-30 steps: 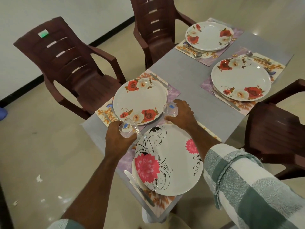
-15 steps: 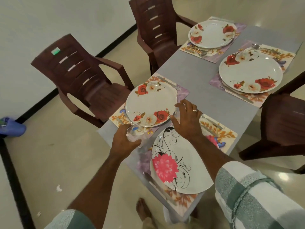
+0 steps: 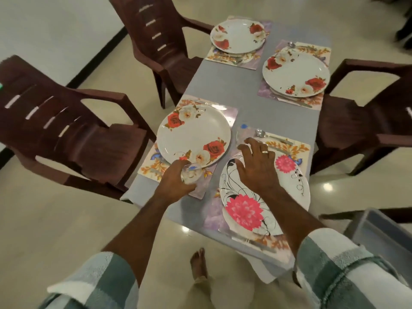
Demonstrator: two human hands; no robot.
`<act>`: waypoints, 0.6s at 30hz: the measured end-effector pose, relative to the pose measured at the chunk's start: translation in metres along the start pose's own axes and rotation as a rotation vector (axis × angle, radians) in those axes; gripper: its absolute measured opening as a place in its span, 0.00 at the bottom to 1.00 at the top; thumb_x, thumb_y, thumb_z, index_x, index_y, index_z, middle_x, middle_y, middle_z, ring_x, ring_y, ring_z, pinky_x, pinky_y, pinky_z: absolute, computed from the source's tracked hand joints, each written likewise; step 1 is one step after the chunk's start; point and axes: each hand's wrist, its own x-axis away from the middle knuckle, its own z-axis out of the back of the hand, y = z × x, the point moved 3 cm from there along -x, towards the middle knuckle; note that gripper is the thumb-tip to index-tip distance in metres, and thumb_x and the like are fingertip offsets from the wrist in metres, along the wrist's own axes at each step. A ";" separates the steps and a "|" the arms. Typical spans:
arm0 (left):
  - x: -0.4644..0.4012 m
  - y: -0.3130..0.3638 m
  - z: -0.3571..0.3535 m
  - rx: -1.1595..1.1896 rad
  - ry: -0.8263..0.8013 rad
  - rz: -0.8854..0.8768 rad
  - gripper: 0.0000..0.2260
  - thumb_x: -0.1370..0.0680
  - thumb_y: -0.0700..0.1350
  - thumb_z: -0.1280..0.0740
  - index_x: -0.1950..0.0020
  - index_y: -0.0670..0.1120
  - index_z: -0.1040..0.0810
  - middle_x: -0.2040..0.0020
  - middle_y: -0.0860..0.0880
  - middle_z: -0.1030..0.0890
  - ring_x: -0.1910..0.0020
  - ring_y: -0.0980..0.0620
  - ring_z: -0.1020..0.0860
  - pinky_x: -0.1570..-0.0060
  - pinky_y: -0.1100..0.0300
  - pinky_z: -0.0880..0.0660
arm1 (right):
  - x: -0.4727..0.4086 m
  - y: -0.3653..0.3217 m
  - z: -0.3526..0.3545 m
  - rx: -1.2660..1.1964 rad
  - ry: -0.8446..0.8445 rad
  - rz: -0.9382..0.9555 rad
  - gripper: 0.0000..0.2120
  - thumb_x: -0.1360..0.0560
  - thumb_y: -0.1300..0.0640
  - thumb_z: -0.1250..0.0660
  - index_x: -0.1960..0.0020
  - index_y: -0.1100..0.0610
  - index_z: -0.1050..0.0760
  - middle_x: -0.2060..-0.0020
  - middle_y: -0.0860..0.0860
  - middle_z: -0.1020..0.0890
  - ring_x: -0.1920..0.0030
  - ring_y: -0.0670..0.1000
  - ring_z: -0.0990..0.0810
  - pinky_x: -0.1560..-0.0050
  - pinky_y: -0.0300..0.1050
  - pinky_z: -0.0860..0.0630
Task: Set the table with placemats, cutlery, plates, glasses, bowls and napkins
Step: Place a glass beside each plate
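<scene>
Four placemats, plates and cutlery sets look done from my feed, left hand (image 3: 178, 179) grips a glass (image 3: 189, 173) at the near-left rose plate (image 3: 194, 136), right hand (image 3: 256, 166) splayed, holding nothing, another glass (image 3: 242, 133) just beyond it; bowls, napkins unseen; chairs (image 3: 73, 134) crowd both sides.

Home dining room: set table (image 3: 234, 90), plastic chairs (image 3: 73, 134).

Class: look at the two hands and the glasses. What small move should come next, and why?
Probably the left hand sets its glass down on the placemat beside the rose plate and lets go: the right hand is open, with a glass standing just beyond its fingertips.
</scene>
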 end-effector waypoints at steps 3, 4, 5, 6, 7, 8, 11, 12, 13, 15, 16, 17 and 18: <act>-0.009 -0.003 0.007 -0.005 -0.051 -0.069 0.32 0.34 0.40 0.18 0.33 0.43 0.26 0.40 0.50 0.23 0.43 0.51 0.24 0.47 0.59 0.28 | 0.016 -0.016 -0.002 0.061 -0.028 -0.025 0.17 0.23 0.50 0.34 0.36 0.54 0.28 0.36 0.55 0.27 0.40 0.60 0.27 0.47 0.58 0.29; -0.012 -0.005 0.008 -0.004 -0.070 -0.084 0.32 0.34 0.40 0.18 0.33 0.43 0.26 0.40 0.49 0.22 0.43 0.51 0.23 0.47 0.58 0.26 | 0.019 -0.021 -0.003 0.078 -0.048 -0.025 0.17 0.24 0.50 0.34 0.37 0.54 0.28 0.36 0.55 0.27 0.40 0.60 0.27 0.47 0.57 0.29; -0.016 -0.006 0.008 -0.002 -0.086 -0.100 0.32 0.35 0.41 0.18 0.33 0.43 0.26 0.39 0.48 0.22 0.43 0.51 0.23 0.46 0.57 0.25 | 0.021 -0.025 -0.004 0.088 -0.068 -0.030 0.17 0.24 0.50 0.34 0.37 0.54 0.27 0.37 0.55 0.26 0.40 0.60 0.26 0.47 0.57 0.29; -0.019 -0.007 0.008 0.005 -0.100 -0.123 0.32 0.35 0.40 0.18 0.33 0.43 0.25 0.40 0.48 0.22 0.43 0.50 0.23 0.44 0.56 0.25 | 0.023 -0.029 -0.005 0.095 -0.083 -0.044 0.17 0.24 0.50 0.34 0.37 0.54 0.27 0.37 0.54 0.25 0.40 0.60 0.26 0.47 0.56 0.30; -0.021 -0.007 0.008 0.005 -0.112 -0.138 0.31 0.35 0.40 0.18 0.34 0.43 0.25 0.40 0.48 0.22 0.43 0.50 0.23 0.43 0.56 0.25 | 0.025 -0.034 -0.006 0.101 -0.096 -0.058 0.17 0.24 0.50 0.34 0.37 0.54 0.26 0.38 0.54 0.25 0.40 0.59 0.25 0.47 0.56 0.30; -0.023 -0.007 0.008 0.007 -0.126 -0.156 0.31 0.35 0.40 0.19 0.34 0.44 0.25 0.39 0.48 0.22 0.42 0.50 0.23 0.42 0.55 0.25 | 0.028 -0.038 -0.007 0.107 -0.110 -0.071 0.17 0.24 0.50 0.34 0.37 0.54 0.26 0.38 0.54 0.24 0.41 0.59 0.25 0.47 0.55 0.30; -0.027 -0.010 0.006 -0.020 -0.182 -0.177 0.33 0.33 0.42 0.19 0.31 0.46 0.27 0.35 0.48 0.24 0.37 0.49 0.25 0.37 0.54 0.27 | 0.036 -0.046 -0.010 0.112 -0.150 -0.102 0.18 0.24 0.50 0.34 0.36 0.53 0.26 0.38 0.54 0.24 0.40 0.59 0.25 0.45 0.55 0.29; -0.028 -0.010 0.006 -0.018 -0.189 -0.185 0.33 0.33 0.42 0.19 0.30 0.46 0.27 0.34 0.48 0.24 0.37 0.49 0.25 0.38 0.56 0.28 | 0.038 -0.047 -0.009 0.103 -0.151 -0.115 0.18 0.25 0.50 0.32 0.36 0.53 0.27 0.38 0.54 0.24 0.41 0.59 0.24 0.45 0.56 0.29; -0.029 -0.010 0.006 -0.015 -0.190 -0.194 0.32 0.32 0.41 0.20 0.30 0.45 0.27 0.35 0.49 0.24 0.37 0.48 0.25 0.38 0.57 0.30 | 0.039 -0.048 -0.009 0.093 -0.148 -0.125 0.19 0.26 0.50 0.31 0.37 0.54 0.27 0.39 0.54 0.23 0.42 0.59 0.24 0.46 0.56 0.28; -0.030 -0.008 0.006 -0.004 -0.191 -0.198 0.32 0.32 0.40 0.20 0.30 0.45 0.27 0.36 0.49 0.24 0.36 0.47 0.25 0.39 0.58 0.31 | 0.040 -0.050 -0.008 0.070 -0.142 -0.143 0.19 0.27 0.52 0.29 0.38 0.54 0.26 0.41 0.54 0.22 0.43 0.59 0.23 0.47 0.56 0.28; -0.031 -0.008 0.006 -0.004 -0.193 -0.196 0.32 0.32 0.40 0.20 0.30 0.45 0.27 0.35 0.48 0.24 0.36 0.47 0.25 0.38 0.56 0.30 | 0.041 -0.051 -0.008 0.063 -0.143 -0.151 0.19 0.27 0.52 0.29 0.38 0.54 0.26 0.42 0.54 0.22 0.44 0.59 0.23 0.47 0.56 0.28; -0.032 -0.007 0.007 -0.013 -0.197 -0.193 0.32 0.31 0.41 0.20 0.29 0.45 0.28 0.33 0.47 0.24 0.35 0.46 0.26 0.36 0.53 0.29 | 0.041 -0.052 -0.008 0.060 -0.143 -0.157 0.19 0.27 0.52 0.29 0.38 0.54 0.26 0.42 0.54 0.22 0.43 0.59 0.23 0.46 0.56 0.28; -0.033 -0.008 0.007 -0.024 -0.205 -0.193 0.33 0.31 0.42 0.20 0.29 0.45 0.28 0.32 0.46 0.24 0.34 0.45 0.26 0.34 0.50 0.28 | 0.041 -0.052 -0.008 0.058 -0.144 -0.162 0.18 0.26 0.52 0.29 0.38 0.54 0.26 0.41 0.54 0.22 0.43 0.59 0.23 0.46 0.57 0.28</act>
